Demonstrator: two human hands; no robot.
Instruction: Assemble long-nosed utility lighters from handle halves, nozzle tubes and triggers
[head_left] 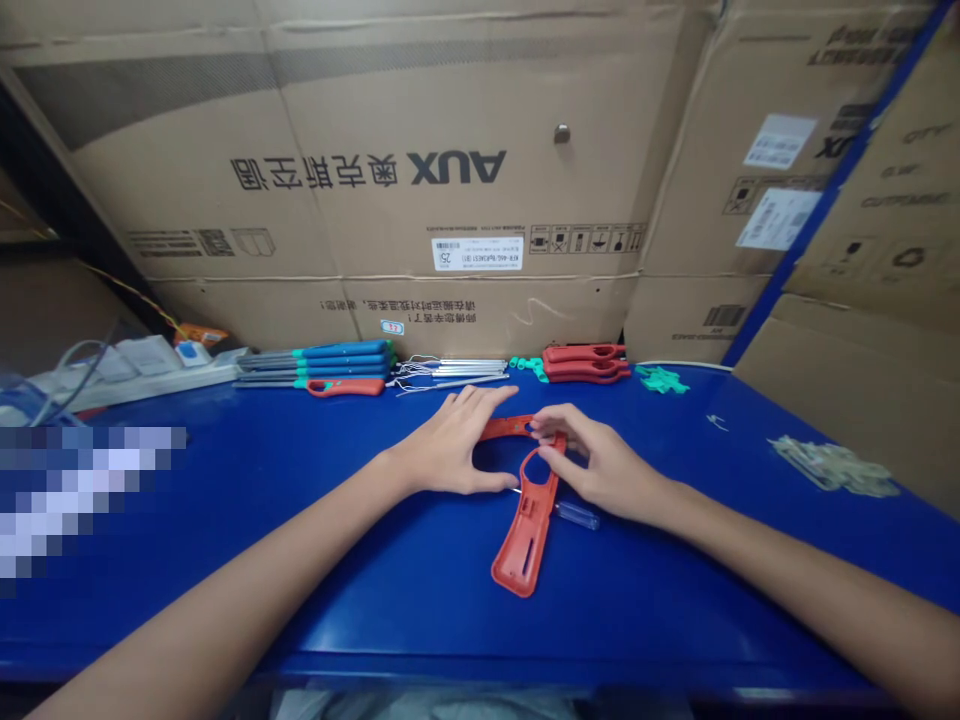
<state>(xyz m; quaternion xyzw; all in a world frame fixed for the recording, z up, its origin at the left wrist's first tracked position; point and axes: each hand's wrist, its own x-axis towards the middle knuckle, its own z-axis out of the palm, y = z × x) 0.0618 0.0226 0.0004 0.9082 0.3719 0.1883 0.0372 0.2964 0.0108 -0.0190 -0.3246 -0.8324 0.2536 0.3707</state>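
A red plastic handle piece point(523, 550) lies on the blue table, its long slotted body pointing toward me and its ring end up by my hands. A second red piece point(504, 429) lies across the top of the ring, partly hidden by my fingers. My right hand point(596, 462) pinches the ring end with its fingertips. My left hand point(448, 447) is spread flat on the table, its thumb and fingers nearly reaching the red parts. A small screwdriver with a clear handle point(577, 515) lies beside the ring, its thin shaft passing under the red handle.
Along the back of the blue table point(315, 620) lie stacked blue-and-red handles point(322, 366), metal wires point(450, 375), stacked red handles point(585, 363) and green parts point(661, 380). A clear bag of small parts point(832, 465) lies right; a power strip point(142, 368) lies left. Cardboard boxes point(375, 190) stand behind.
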